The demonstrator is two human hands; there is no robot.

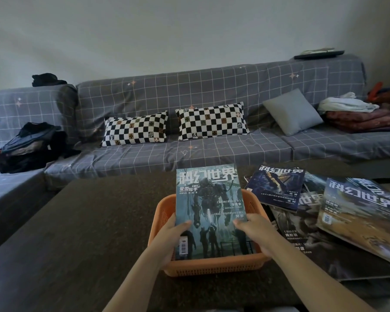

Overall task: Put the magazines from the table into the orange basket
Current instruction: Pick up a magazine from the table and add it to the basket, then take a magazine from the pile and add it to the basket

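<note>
Held magazine: gripped at both lower side edges, its bottom end inside the orange basket, tilted, top above the far rim.
Left hand: fingers curled round the left edge.
Right hand: thumb laid on the cover, fingers wrapped behind.
Basket: set near the tabletop's near edge.
Remaining magazines: overlapped beside the basket, toward the right edge.

place: home living room | evidence: covered sofa, checkered pillows, coffee table
</note>
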